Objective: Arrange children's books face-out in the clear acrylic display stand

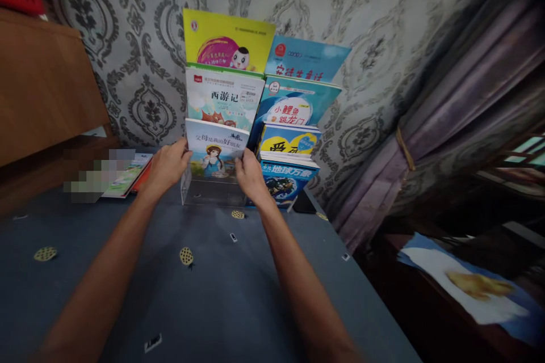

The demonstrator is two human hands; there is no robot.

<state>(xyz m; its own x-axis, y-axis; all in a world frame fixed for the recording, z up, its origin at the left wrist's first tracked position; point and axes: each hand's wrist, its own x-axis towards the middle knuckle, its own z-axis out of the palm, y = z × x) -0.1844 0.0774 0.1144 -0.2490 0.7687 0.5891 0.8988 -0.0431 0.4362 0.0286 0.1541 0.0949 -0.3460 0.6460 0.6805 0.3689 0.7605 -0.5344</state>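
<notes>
Between my two hands stands a book [218,150] with a girl in a yellow hat on its cover. My left hand [169,163] grips its left edge, and my right hand [250,174] has hold of its right edge. The book is upright in a clear stepped book rack [213,194], whose bare front tier shows below it. Behind it rise a white book [223,93] with black title characters and a taller yellow-green book [230,39]. The right column holds two blue books, a yellow book [289,142] and, in front, a blue book with a globe [281,181].
Several thin books [121,176] lie flat at the left, partly blurred out. A dark flat object [304,203] lies right of the rack. A wooden cabinet [38,85] stands at the left, patterned wallpaper behind. A purple curtain [374,181] hangs past the table's right edge.
</notes>
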